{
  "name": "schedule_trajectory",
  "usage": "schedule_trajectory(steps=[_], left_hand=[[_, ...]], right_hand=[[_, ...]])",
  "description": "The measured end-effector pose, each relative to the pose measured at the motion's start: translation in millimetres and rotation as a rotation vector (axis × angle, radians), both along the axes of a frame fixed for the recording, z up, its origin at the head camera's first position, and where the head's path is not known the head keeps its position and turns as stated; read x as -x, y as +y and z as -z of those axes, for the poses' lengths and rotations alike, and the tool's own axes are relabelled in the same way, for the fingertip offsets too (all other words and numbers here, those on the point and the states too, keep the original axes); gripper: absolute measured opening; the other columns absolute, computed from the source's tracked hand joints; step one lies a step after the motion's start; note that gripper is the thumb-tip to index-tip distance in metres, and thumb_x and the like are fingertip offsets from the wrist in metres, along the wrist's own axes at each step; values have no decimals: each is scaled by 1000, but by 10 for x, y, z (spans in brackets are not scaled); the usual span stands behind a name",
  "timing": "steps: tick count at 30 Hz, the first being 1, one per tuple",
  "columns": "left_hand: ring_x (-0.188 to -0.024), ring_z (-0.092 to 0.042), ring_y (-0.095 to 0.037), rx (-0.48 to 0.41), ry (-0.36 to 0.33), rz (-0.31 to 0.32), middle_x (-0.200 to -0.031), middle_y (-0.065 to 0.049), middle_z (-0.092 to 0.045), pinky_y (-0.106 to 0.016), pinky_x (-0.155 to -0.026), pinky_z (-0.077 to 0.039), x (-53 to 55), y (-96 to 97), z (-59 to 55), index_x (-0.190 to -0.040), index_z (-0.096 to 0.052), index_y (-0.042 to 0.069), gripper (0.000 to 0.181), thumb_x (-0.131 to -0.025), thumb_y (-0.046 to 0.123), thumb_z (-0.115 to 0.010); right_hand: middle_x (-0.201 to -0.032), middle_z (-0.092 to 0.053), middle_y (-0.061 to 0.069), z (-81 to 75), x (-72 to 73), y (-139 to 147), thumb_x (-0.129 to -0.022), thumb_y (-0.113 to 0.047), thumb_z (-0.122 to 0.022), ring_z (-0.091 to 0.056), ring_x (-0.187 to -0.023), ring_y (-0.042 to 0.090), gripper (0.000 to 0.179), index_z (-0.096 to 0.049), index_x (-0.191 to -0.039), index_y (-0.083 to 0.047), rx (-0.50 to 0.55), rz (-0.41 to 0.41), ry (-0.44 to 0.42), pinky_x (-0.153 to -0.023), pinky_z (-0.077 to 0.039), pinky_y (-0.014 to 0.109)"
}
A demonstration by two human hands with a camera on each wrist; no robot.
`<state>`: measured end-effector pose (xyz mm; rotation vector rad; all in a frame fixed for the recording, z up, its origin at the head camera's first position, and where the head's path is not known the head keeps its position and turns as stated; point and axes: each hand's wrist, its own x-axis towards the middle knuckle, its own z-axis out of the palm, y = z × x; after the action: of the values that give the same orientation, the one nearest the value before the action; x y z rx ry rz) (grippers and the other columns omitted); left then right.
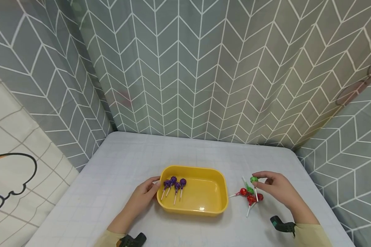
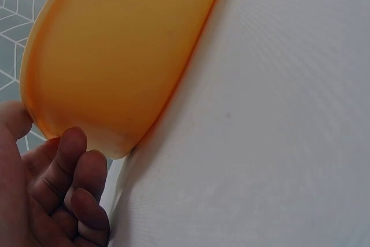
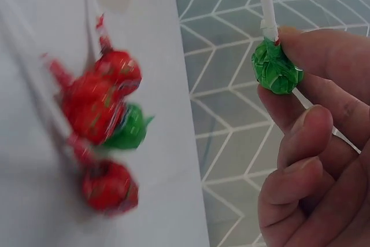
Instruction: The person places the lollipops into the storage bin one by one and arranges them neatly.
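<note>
My right hand (image 1: pixel 276 187) pinches a green lollipop (image 3: pixel 277 72) by its wrapped head between thumb and fingers, above the table. Its white stick points down in the head view. Under and beside it lie another green lollipop (image 1: pixel 249 189) and several red lollipops (image 3: pixel 95 108), bunched together on the cloth. At the left end of a yellow tray (image 1: pixel 198 213), my left hand (image 1: pixel 143 193) holds the rim, thumb on top and fingers beneath. Several purple lollipops (image 1: pixel 177 186) lie inside the tray's left part, sticks toward me.
A pale cloth covers the table (image 1: pixel 136 147). Grey curtains (image 1: pixel 179 68) with white chevron lines hang behind and at both sides. White tiled cloth (image 1: pixel 27 164) hangs at the far left. Each wrist wears a dark camera mount (image 1: pixel 282 224).
</note>
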<state>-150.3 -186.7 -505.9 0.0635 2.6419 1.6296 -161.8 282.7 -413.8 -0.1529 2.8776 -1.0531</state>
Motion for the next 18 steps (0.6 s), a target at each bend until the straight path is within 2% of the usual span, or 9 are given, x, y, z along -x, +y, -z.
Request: schedule_trajectory(steps=[9,18], left_hand=[[-66,-57,-17,-14,-1,14,-76,1,-60,-29,-62,-46,-15,-2,-36,-121,-52,33,38,-87,51,-48],[-65,-58,-16,-9,14,23,-75,1,-60,-29,-62,-46,-4,-16,-21,-121,-52,32,39,-88,51,-48]], right_hand=[[-93,-63,-7,-76,110,-247,-73,-52,-67,-53,-76,20,40,-63,-106,-28,36,-44,9,-62,-45,32],[-76,-60,-1,-105,194,-454,-73,-49,-69,-51,-64,22,37,-64,-103,-29,35,-91,31,-50,-42,29]])
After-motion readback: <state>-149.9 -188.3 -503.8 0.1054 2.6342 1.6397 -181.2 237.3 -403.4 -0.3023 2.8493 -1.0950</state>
